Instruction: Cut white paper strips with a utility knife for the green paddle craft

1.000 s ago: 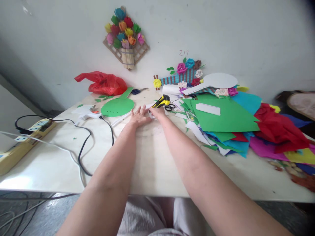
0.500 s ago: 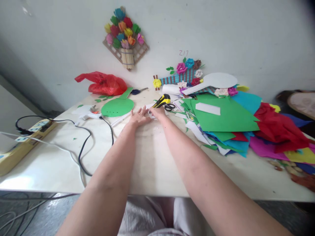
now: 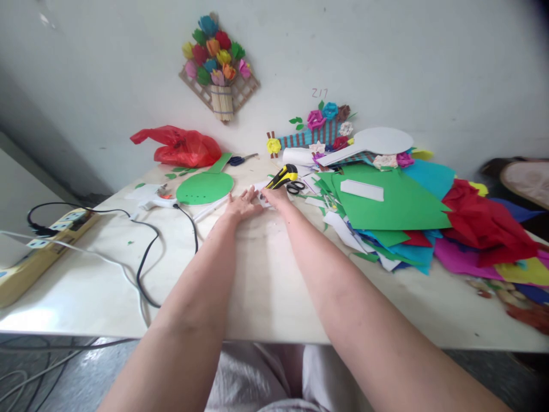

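Observation:
My left hand point(image 3: 245, 204) lies with its fingers spread on the table, at the edge of a white piece of paper or card point(image 3: 260, 187). Closed around a yellow and black utility knife point(image 3: 282, 176), my right hand point(image 3: 275, 197) rests just to the right on the same white piece. The knife slants up and away from the hand; its blade end is hidden by my fingers. Black-handled scissors point(image 3: 295, 187) lie right beside the knife. A green paddle-shaped sheet point(image 3: 205, 188) with small dark marks lies left of my left hand.
A white glue gun point(image 3: 158, 201) with a black cord and a yellow power strip point(image 3: 51, 246) are at left. Behind sits a red plastic bag point(image 3: 184, 147), near dark scissors point(image 3: 240, 160). Piled at right are green sheets point(image 3: 394, 206), red paper point(image 3: 484, 223) and scraps. Paper flowers point(image 3: 214, 51) hang on the wall.

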Demonstrator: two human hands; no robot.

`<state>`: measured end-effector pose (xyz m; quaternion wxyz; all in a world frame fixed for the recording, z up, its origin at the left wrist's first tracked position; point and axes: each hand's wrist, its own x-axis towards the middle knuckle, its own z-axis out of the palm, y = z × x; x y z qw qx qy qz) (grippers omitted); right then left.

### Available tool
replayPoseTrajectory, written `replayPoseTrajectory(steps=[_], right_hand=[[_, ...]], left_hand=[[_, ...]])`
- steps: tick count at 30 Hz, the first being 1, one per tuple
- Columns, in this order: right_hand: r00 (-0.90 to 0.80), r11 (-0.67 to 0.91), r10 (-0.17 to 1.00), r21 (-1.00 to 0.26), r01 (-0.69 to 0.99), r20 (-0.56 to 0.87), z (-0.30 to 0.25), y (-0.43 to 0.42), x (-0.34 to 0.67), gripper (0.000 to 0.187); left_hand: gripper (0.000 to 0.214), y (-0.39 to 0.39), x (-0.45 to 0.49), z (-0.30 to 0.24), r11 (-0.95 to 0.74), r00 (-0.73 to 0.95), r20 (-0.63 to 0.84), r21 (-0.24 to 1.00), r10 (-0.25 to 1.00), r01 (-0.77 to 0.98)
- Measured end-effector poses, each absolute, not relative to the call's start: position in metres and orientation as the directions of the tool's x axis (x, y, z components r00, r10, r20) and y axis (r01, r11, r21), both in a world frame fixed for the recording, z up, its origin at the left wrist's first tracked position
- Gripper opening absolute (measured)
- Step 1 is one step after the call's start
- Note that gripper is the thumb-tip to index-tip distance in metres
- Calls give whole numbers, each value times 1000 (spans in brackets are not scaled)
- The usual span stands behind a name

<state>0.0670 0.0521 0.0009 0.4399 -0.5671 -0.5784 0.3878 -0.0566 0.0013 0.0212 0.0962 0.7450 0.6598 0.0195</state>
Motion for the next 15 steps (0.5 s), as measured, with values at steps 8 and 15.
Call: replayPoseTrajectory(steps=[8,15], right_hand=[[26,48,998,-960,275,58,2,50,69,9],[20,52,998,-966,255,59,3,50,70,8]], left_hand=[[73,4,-58,18,-119,136,-99,161,986,980],[70,3,-58,18,-114,128,-95,143,987,983]])
